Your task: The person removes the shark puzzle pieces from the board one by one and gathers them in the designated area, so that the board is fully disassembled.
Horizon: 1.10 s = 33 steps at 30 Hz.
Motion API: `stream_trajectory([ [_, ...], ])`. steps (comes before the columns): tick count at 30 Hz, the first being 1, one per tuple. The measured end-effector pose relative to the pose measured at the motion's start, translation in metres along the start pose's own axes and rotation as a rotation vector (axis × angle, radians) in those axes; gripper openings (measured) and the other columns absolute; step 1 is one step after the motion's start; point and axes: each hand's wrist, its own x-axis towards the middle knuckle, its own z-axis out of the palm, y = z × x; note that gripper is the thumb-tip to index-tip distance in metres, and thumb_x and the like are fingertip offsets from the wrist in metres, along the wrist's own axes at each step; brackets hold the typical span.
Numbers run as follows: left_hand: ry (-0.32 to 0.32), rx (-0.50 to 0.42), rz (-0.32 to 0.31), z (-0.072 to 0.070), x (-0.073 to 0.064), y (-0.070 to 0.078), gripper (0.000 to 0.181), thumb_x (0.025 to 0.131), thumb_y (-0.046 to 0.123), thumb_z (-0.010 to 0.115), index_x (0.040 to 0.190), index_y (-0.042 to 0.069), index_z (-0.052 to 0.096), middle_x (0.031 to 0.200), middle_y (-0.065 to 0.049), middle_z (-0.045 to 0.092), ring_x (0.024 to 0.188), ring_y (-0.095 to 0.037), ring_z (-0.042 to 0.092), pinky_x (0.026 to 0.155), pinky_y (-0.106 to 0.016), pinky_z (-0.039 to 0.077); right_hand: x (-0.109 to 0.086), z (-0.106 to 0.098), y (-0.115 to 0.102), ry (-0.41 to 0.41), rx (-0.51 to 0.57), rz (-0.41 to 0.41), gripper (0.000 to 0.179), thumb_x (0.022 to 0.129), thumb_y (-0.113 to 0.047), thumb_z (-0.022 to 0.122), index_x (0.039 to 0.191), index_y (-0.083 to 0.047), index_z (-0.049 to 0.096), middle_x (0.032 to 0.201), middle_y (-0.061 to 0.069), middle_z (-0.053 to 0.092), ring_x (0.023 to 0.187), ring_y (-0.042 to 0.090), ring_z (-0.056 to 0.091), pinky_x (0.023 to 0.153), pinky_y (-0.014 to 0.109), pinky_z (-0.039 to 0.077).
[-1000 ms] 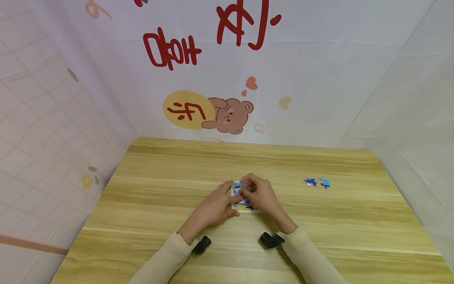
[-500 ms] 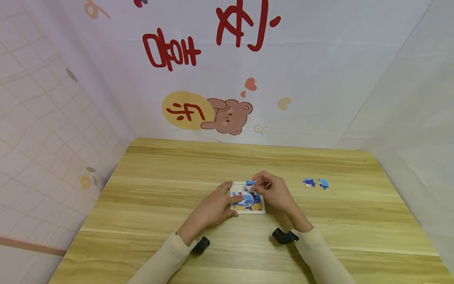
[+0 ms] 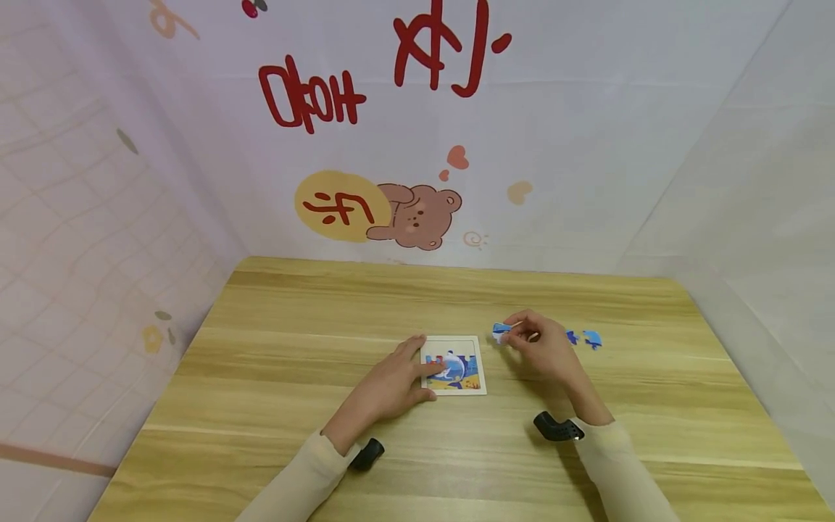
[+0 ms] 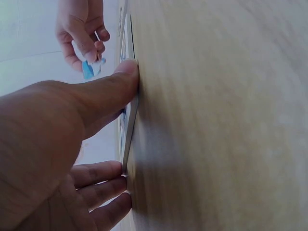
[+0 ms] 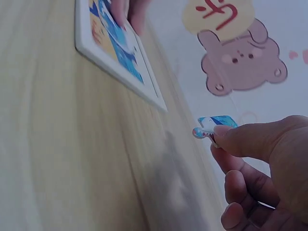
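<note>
A jigsaw puzzle in a white square tray [image 3: 482,373] lies on the table, its lower part filled with a sea picture and its upper strip bare. My left hand [image 3: 386,378] rests at the tray's left side, one finger lying across the picture and the thumb [image 4: 126,67] against the edge. To the right of the tray, my right hand [image 3: 543,348] pinches a blue and white jigsaw piece [image 5: 219,121] between thumb and fingertips, raised off the table. Its other fingers are curled beneath.
Two loose blue pieces, one light [image 3: 592,338] and one dark [image 3: 572,337], lie beyond the right hand; the dark one is partly hidden. Printed cloth walls [image 3: 561,145] enclose the wooden table [image 3: 313,304]. Black wrist devices [image 3: 557,427] sit at both sleeves.
My right hand has lifted the jigsaw piece from the upper part of the tray and carried it to the right, baring the backing there. The left hand stays in place.
</note>
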Motion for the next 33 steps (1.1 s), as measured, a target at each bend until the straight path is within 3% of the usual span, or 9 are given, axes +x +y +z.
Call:
stream_trajectory([
  [12, 0.000, -0.008, -0.004, 0.000, 0.000, 0.000, 0.051, 0.095, 0.042, 0.073, 0.142, 0.028, 0.063, 0.167, -0.019, 0.029, 0.157, -0.034, 0.027, 0.121, -0.048, 0.039, -0.001, -0.039, 0.036, 0.014, -0.070, 0.033, 0.021, 0.094, -0.022, 0.077, 0.112, -0.013, 0.071, 0.093, 0.005, 0.078, 0.081, 0.012, 0.066, 0.068, 0.021, 0.051],
  [18, 0.003, -0.004, -0.004, 0.000, 0.000, -0.001, 0.050, 0.095, 0.043, 0.072, 0.142, 0.029, 0.063, 0.167, -0.018, 0.029, 0.157, -0.033, 0.027, 0.121, -0.048, 0.040, 0.000, -0.048, 0.047, 0.005, -0.151, 0.036, 0.022, 0.094, -0.021, 0.076, 0.115, -0.014, 0.072, 0.095, 0.004, 0.077, 0.082, 0.014, 0.067, 0.067, 0.022, 0.051],
  [24, -0.005, -0.028, -0.019, 0.001, 0.000, -0.001, 0.050, 0.094, 0.042, 0.073, 0.142, 0.030, 0.063, 0.168, -0.016, 0.027, 0.157, -0.032, 0.026, 0.120, -0.048, 0.040, 0.002, -0.051, 0.054, 0.021, -0.221, 0.000, 0.023, 0.094, -0.021, 0.076, 0.115, -0.012, 0.075, 0.092, 0.006, 0.072, 0.075, 0.013, 0.058, 0.061, 0.023, 0.047],
  [28, -0.016, -0.041, -0.033, 0.001, 0.000, 0.000, 0.051, 0.094, 0.041, 0.074, 0.143, 0.030, 0.062, 0.169, -0.015, 0.026, 0.158, -0.031, 0.025, 0.120, -0.048, 0.040, 0.003, -0.052, 0.056, 0.032, -0.279, -0.049, 0.023, 0.093, -0.021, 0.077, 0.114, -0.010, 0.076, 0.094, 0.009, 0.069, 0.079, 0.021, 0.056, 0.066, 0.028, 0.044],
  [33, -0.018, -0.038, -0.039, 0.002, 0.000, 0.001, 0.052, 0.094, 0.041, 0.074, 0.143, 0.030, 0.062, 0.169, -0.015, 0.026, 0.157, -0.032, 0.026, 0.119, -0.049, 0.041, 0.002, -0.054, 0.057, 0.032, -0.352, -0.091, 0.022, 0.091, -0.022, 0.079, 0.110, -0.011, 0.079, 0.109, 0.020, 0.067, 0.107, 0.043, 0.050, 0.085, 0.047, 0.039],
])
